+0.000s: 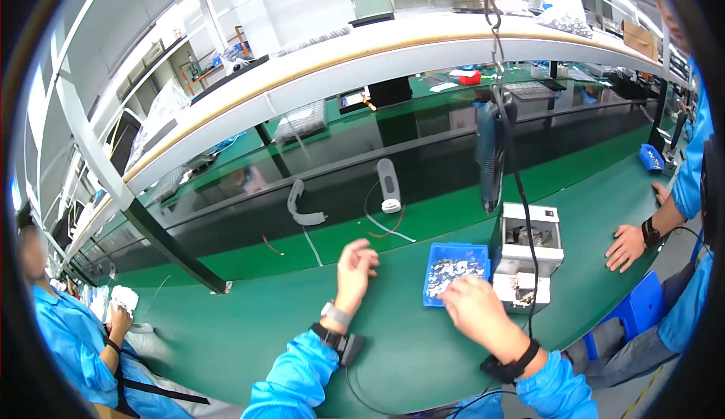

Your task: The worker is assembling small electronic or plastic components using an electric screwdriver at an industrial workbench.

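My left hand (355, 269) is raised over the green bench, its fingers loosely bent with small gaps between them and no object visible in it. To its right, my right hand (481, 309) reaches over the near edge of a blue tray (427, 299). Its fingertips are drawn together among many small white and metallic parts (451, 269), so whatever they pinch is hidden. Right beside the tray stands a grey-white bench device (557, 239) with an open top and small pieces on its front part. A dark power screwdriver (491, 154) hangs above it.
A black conveyor belt (445, 170) runs behind the green bench (249, 321). On it lie a grey curved piece (296, 204) and a long grey device (389, 185) with wires. Co-workers sit at both sides; one person's hand (625, 248) rests on the bench at right.
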`<state>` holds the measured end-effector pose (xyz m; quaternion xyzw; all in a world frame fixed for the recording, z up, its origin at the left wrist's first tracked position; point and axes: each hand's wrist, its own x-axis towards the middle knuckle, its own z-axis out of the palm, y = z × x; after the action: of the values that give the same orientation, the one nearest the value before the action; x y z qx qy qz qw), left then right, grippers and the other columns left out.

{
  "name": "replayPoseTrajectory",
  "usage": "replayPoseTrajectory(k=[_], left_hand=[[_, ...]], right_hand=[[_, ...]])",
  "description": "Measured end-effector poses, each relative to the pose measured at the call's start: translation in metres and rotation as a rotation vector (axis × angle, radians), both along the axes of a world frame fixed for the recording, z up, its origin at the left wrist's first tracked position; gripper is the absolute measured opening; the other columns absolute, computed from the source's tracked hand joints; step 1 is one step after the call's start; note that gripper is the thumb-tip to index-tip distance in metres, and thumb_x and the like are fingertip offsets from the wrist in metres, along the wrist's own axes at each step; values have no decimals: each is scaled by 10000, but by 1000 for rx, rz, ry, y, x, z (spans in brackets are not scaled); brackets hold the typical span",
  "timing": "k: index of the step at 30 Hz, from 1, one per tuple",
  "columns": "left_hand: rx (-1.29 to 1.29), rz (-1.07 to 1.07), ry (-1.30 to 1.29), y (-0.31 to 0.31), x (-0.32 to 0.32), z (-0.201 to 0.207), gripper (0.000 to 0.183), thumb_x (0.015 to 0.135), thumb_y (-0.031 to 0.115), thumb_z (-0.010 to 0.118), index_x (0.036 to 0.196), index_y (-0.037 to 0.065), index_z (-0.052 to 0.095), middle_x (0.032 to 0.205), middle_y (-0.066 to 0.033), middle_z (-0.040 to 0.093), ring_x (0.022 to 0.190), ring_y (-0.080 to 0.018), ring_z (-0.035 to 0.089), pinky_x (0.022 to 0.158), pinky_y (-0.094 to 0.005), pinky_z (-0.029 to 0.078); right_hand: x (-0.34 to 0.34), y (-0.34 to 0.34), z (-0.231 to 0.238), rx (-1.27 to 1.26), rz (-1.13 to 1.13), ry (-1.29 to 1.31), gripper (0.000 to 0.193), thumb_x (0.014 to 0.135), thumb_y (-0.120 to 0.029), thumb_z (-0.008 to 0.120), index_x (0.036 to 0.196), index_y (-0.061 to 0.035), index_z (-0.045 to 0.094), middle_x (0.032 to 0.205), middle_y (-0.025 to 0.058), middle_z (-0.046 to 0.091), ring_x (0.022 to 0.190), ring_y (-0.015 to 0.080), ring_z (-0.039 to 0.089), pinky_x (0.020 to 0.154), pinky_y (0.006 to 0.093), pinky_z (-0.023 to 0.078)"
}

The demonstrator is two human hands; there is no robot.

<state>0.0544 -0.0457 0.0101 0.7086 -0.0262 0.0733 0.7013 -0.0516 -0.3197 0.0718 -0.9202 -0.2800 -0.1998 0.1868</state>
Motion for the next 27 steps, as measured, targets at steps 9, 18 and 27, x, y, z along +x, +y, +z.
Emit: replayPoseTrajectory(k=[9,18,27], left_hand=[[-53,-284,57,15,-57,-7,223,994,66,472,1157,45,622,827,-21,646,716,-82,587,643,-216,494],[-24,-328,14,16,-59,-5,215,986,96,493,1131,31,637,809,0,631,714,-65,581,638,-227,502],[1,-323,9,23,-59,-9,218,986,103,480,1117,39,641,780,-2,623,682,-68,569,613,-227,489]], right_hand=[[47,1,-38,-355,-183,253,118,730,-187,710,823,-115,713,780,124,702,791,322,691,724,454,552],[32,18,-23,-142,-298,106,91,664,-127,777,702,-98,699,800,128,650,752,348,668,669,462,545],[40,27,-23,-209,-360,190,103,653,-163,776,662,-92,702,682,141,681,671,339,679,657,424,556]])
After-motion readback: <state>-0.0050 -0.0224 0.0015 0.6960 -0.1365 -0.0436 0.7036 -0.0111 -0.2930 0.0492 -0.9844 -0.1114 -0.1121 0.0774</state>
